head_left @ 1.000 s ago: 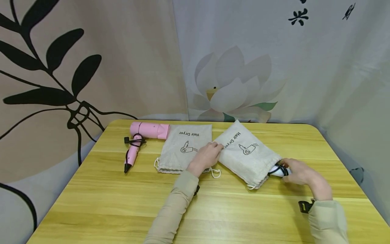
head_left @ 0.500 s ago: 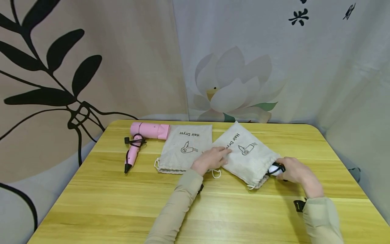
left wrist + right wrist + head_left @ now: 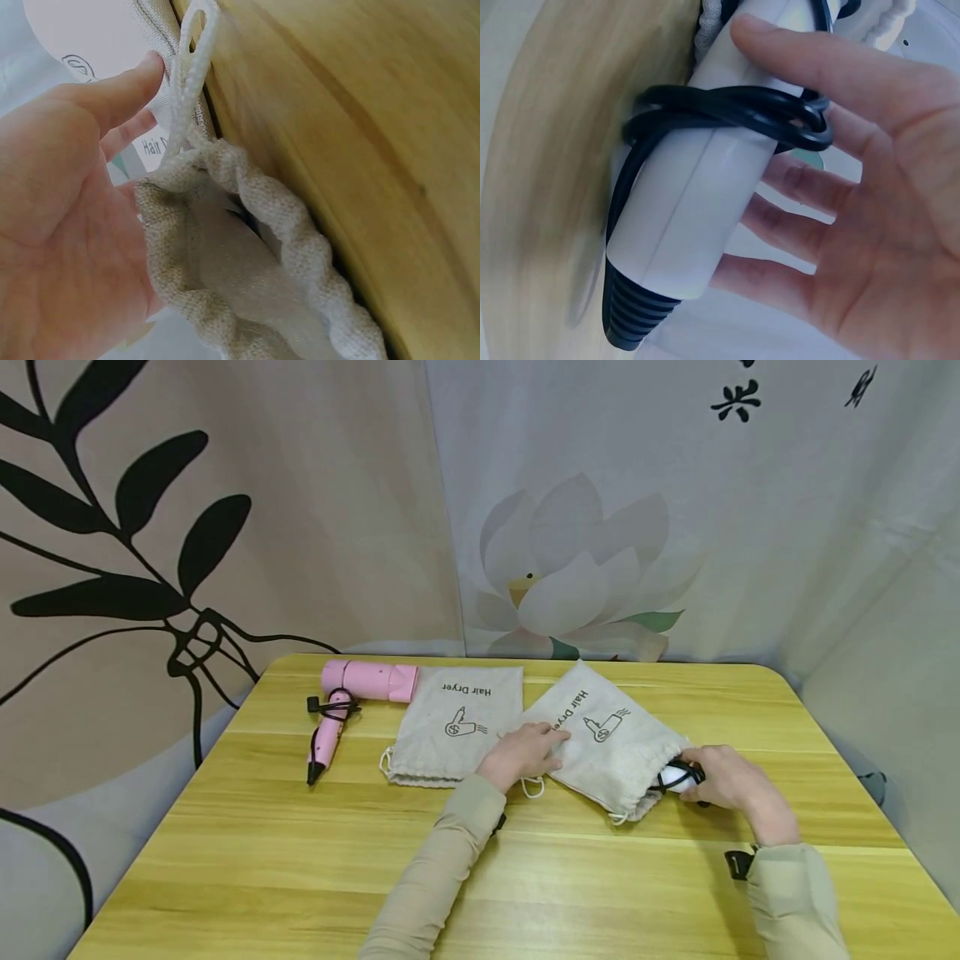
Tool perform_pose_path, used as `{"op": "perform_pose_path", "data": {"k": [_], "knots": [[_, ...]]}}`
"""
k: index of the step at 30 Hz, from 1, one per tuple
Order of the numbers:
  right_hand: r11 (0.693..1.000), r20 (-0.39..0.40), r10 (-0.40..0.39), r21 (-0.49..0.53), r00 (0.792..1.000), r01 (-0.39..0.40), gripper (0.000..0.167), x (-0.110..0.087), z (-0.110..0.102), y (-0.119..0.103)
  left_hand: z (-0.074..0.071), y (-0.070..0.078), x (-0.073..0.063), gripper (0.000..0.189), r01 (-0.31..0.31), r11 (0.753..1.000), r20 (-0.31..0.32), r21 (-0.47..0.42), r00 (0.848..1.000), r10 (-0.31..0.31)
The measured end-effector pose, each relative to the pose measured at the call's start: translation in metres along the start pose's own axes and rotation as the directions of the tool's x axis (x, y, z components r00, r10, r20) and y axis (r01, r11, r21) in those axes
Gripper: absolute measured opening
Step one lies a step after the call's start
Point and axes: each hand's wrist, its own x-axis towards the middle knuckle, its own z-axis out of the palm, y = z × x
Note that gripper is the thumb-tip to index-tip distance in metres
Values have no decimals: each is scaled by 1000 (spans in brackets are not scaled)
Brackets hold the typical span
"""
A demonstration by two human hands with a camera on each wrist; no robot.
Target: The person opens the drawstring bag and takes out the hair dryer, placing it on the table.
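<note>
My left hand [image 3: 524, 752] rests its fingers on the lower left side of the right-hand cloth bag [image 3: 592, 752], printed "Hair Dryer". In the left wrist view its thumb [image 3: 142, 86] lies along that bag's edge. The right hand [image 3: 731, 779] grips a white hair dryer [image 3: 697, 187] by its handle, thumb on one side and fingers on the other. Black cord [image 3: 727, 109] is wound around this handle. The dryer's other end is hidden inside the right-hand bag, whose gathered mouth faces the right hand.
A second cloth bag [image 3: 457, 752] lies flat to the left, its drawstring mouth [image 3: 292, 232] partly gaping. Beside it is a pink hair dryer [image 3: 367, 681] with black cord around its handle. Everything lies on a wooden table [image 3: 600, 893] before a printed curtain [image 3: 360, 510].
The right hand has moved left, and the white handle now shows less outside the bag. My left hand has slid slightly right, its fingers further onto the bag.
</note>
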Motion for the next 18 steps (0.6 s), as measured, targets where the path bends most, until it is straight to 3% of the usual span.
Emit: {"op": "perform_pose_path", "data": {"k": [13, 18], "knots": [[1000, -11, -24, -14, 1000, 24, 48, -1, 0, 4, -2, 7, -1, 54, 39, 999, 22, 0, 999, -39], [1000, -20, -7, -14, 1000, 6, 51, 0, 1, 3, -2, 14, 1, 51, -12, 1000, -9, 11, 1000, 12]]}}
